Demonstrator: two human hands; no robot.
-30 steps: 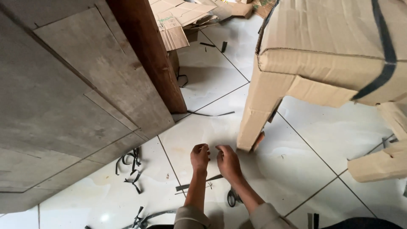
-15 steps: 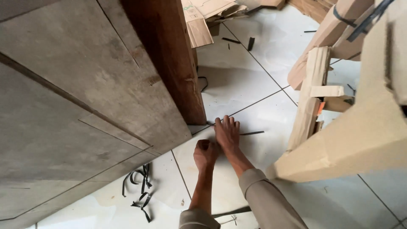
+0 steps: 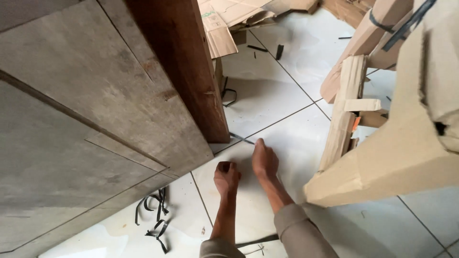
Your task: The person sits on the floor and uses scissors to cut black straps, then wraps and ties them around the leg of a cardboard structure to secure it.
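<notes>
A person's right hand reaches fingers-down, pinching toward a thin black plastic strap lying flat on the white tile floor beside a wooden door post, light, springy, likely slippery, best nipped at its free end, while the left hand rests fisted nearby.

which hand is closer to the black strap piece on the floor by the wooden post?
Right. The right hand has its fingertips at the strap piece beside the wooden post. The left hand, closed in a fist, sits lower on the tile, farther from it.
</notes>
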